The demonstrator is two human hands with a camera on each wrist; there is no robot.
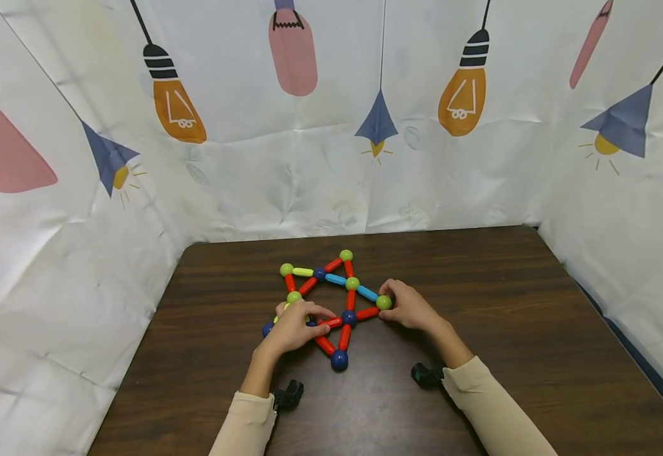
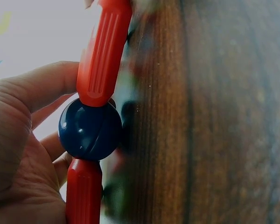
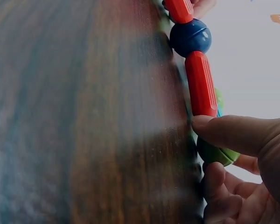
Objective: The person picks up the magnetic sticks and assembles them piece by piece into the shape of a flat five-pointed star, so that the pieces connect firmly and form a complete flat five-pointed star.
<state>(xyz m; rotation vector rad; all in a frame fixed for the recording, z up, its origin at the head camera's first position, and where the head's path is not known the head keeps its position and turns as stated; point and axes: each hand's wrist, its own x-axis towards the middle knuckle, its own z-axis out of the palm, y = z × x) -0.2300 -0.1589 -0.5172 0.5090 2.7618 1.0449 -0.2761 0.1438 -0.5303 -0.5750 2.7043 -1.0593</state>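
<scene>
A star-shaped frame of magnetic rods and balls lies on the dark wooden table (image 1: 479,272). My right hand (image 1: 411,308) pinches the green ball (image 1: 384,303) at the star's right tip; in the right wrist view, the thumb also lies against the end of a red rod (image 3: 201,84). My left hand (image 1: 297,326) is over the star's left part, its thumb and fingers around a red rod (image 2: 102,56) beside a blue ball (image 2: 90,129). That hand partly hides the left inner joint. Another blue ball (image 1: 339,360) forms the near tip.
Yellow (image 1: 303,272) and light blue (image 1: 335,279) rods make up part of the star's far side. A white cloth with printed lamps (image 1: 331,177) hangs behind and around the table. Small black cameras (image 1: 289,396) are strapped at both wrists, close over the tabletop.
</scene>
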